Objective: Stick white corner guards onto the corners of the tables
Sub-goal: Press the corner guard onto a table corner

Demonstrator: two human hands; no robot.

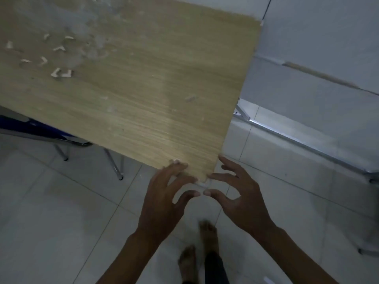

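Floor (61, 222): pale tiles, fills lower half of view. Person's bare feet (207, 232) below the hands.

Table (143, 89): light wood-grain top, seen from above, near corner pointing toward the person. Metal legs and a dark blue seat under its left edge. 2nd grey surface w/ metal rim (307, 144) to the right, well apart.

Left hand (164, 199): fingers spread on the top just left of the near corner, thumb curled under toward the corner. Not closed round anything I can make out.

Right hand (235, 197): fingers fanned along the right edge, index tip at the corner, thumb almost meeting the left thumb. Loosely curled, pressing rather than gripping.

Corner guard (202, 184): small white piece at the near corner tip, between the 2 index fingers, touching the wood. Blurred; can't tell if fully seated.

Spare guards (61, 72): approx 8 white L-shaped pieces loose on the far left of the top, well apart from the hands.

Far right corner (261, 23): small pale mark there, too blurred to call a guard.

Progress, judged: this corner is at the press-on stage. Loose pile suggests more corners left; other corners not in view, so count done unknown.
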